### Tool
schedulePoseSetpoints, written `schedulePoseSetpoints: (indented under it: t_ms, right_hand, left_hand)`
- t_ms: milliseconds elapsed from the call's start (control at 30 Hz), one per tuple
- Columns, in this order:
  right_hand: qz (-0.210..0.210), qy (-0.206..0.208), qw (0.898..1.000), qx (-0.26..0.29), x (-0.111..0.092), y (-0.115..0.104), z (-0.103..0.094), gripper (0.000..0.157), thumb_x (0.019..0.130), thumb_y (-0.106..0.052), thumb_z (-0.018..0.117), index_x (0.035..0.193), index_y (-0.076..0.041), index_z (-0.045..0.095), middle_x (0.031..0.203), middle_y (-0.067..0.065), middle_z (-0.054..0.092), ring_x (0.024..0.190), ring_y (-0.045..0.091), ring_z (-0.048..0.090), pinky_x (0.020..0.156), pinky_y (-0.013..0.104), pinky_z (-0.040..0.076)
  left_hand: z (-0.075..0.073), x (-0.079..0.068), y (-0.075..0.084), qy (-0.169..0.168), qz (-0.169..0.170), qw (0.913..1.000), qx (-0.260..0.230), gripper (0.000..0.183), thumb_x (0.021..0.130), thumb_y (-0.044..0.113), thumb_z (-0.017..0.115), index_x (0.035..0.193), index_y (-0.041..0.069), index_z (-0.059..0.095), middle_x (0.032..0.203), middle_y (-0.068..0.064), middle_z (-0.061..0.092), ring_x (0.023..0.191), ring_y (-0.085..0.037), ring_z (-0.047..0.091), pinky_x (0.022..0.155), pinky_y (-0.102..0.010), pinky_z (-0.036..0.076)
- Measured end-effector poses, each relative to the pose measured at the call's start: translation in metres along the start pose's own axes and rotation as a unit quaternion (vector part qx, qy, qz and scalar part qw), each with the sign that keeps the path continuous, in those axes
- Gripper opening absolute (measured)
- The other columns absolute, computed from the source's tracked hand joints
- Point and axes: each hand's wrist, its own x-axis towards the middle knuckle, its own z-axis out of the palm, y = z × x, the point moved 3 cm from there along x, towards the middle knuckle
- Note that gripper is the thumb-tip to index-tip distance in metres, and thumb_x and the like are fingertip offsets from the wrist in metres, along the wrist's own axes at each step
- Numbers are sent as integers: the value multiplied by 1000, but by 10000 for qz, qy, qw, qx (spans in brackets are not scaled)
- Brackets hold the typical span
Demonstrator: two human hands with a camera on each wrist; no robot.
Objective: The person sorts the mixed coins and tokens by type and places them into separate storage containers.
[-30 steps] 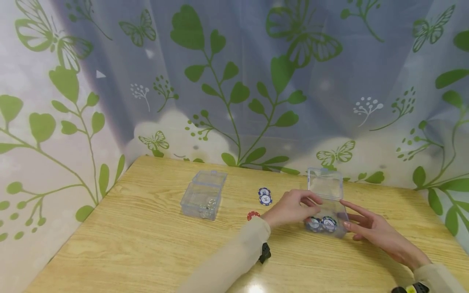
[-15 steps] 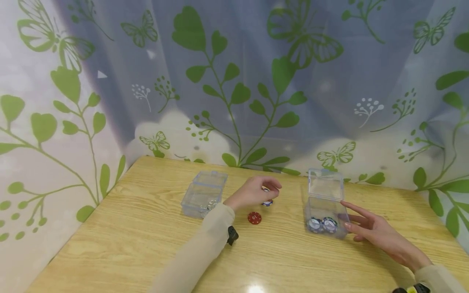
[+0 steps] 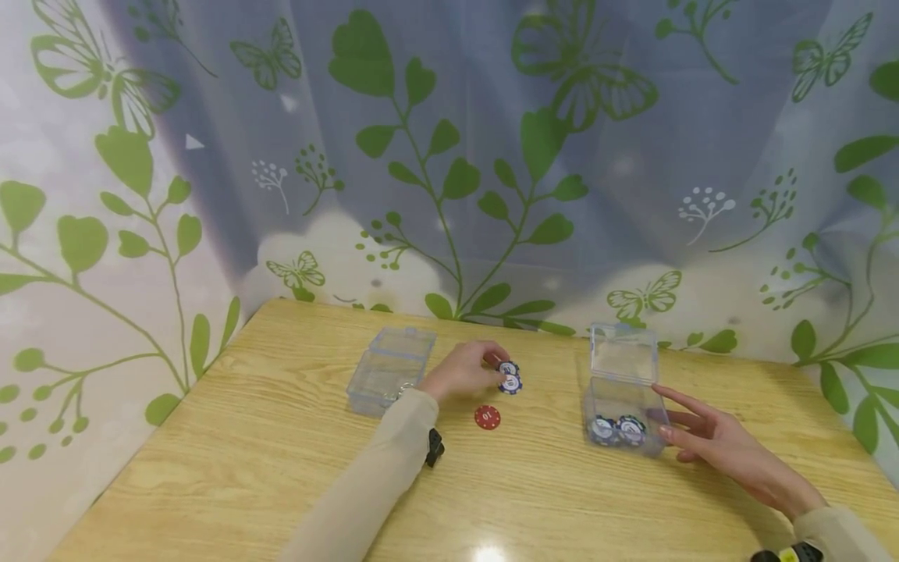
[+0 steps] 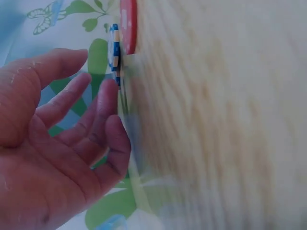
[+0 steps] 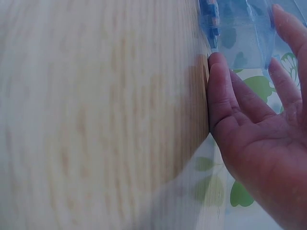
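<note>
Two blue-and-white poker chips (image 3: 511,383) lie overlapping on the table. My left hand (image 3: 464,370) reaches in from their left, its fingertips right at the chips' edge. In the left wrist view the left hand (image 4: 67,129) has thumb and fingers apart, with nothing between them. A red poker chip (image 3: 488,417) lies flat just nearer to me. To the right stands a clear plastic box (image 3: 620,398), lid raised, with several blue-and-white chips (image 3: 631,430) inside. My right hand (image 3: 726,449) touches the box's right side with extended fingers.
A second clear plastic box (image 3: 379,375) with its lid up stands left of my left hand. Shiny rings (image 3: 405,390) inside it are partly hidden by my sleeve. A patterned curtain (image 3: 456,195) hangs behind the wooden table (image 3: 548,499).
My left hand has moved from over the right box leftward to the two blue-and-white chips, uncovering the red chip. The right hand stays at the box's side.
</note>
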Motion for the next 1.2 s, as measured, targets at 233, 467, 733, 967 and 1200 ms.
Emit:
schedulePoseSetpoints:
  t_ms: [233, 467, 733, 967, 1200]
  right_hand:
    - [48, -11, 10000, 4, 0, -1, 1, 75, 106, -35, 58, 166, -22, 15, 164, 34, 23, 124, 31, 64, 86, 35, 59]
    - [27, 4, 10000, 24, 0, -1, 0, 75, 106, -35, 57, 166, -22, 15, 164, 35, 22, 128, 38, 61, 87, 35, 58]
    - [66, -10, 10000, -28, -1, 1, 2, 76, 106, -36, 57, 166, -22, 14, 163, 35, 24, 121, 28, 65, 86, 36, 58]
    - [102, 7, 9999, 2, 0, 1, 1, 75, 106, -36, 57, 166, -24, 15, 165, 33, 23, 125, 33, 63, 86, 35, 58]
    - [23, 5, 10000, -12, 0, 0, 0, 74, 106, -35, 57, 166, -23, 15, 164, 34, 22, 125, 35, 62, 86, 35, 58]
  left_hand:
    - [5, 2, 2, -112, -54, 9970, 770, 46, 86, 22, 80, 129, 16, 67, 116, -8, 67, 105, -18, 59, 93, -38, 52]
    - [10, 3, 5, -100, -146, 9897, 1424, 44, 83, 26, 83, 125, 21, 70, 123, -5, 64, 114, -19, 57, 97, -39, 52]
    - [11, 3, 7, -107, -226, 9904, 1363, 42, 83, 23, 84, 122, 17, 71, 120, -6, 68, 113, -20, 58, 98, -39, 52]
    - [10, 2, 7, -112, -279, 9924, 1195, 39, 83, 23, 84, 118, 16, 67, 104, -1, 67, 96, -15, 58, 87, -34, 50]
    - [10, 3, 6, -140, -307, 9939, 1050, 40, 82, 22, 85, 117, 19, 67, 89, 5, 63, 82, -11, 56, 75, -29, 45]
